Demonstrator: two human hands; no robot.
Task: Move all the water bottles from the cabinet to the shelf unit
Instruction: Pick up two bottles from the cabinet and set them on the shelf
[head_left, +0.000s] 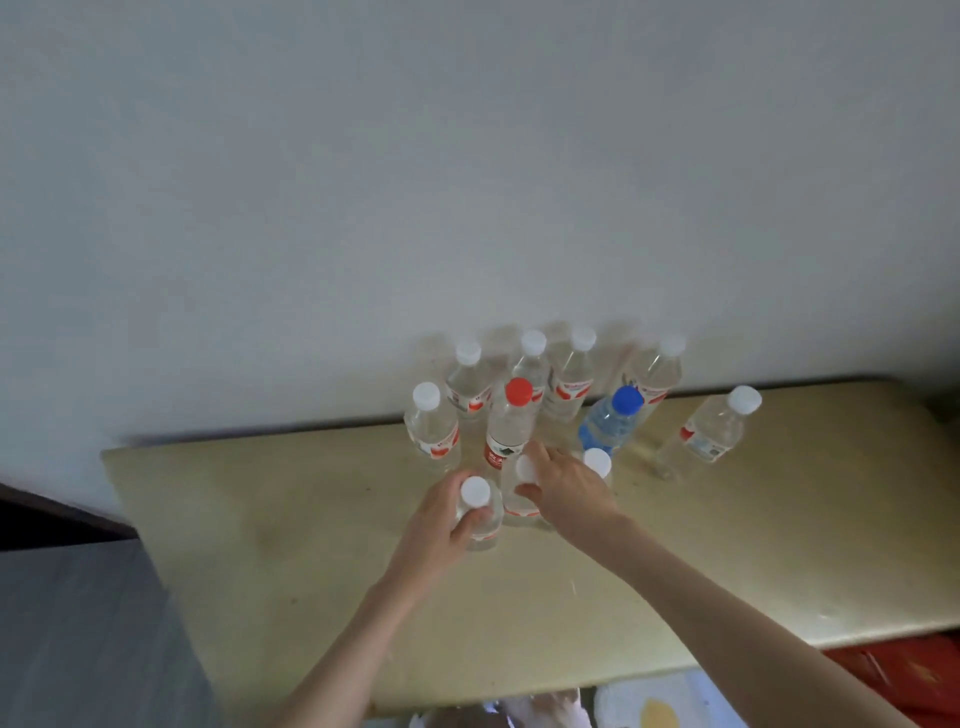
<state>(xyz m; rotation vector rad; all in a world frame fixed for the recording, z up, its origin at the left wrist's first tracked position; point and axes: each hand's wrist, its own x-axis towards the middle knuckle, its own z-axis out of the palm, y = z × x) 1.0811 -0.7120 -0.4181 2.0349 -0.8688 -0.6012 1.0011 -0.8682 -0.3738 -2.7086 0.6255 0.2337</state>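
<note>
Water bottles, clear plastic cylinders, cluster upright on smooth tan surface. Left hand grips front white-capped bottle; right hand curls round neighbouring bottle.

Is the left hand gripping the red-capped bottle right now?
No: the left hand grips a white-capped bottle at the front of the group, while the red-capped bottle stands untouched behind it.
</note>
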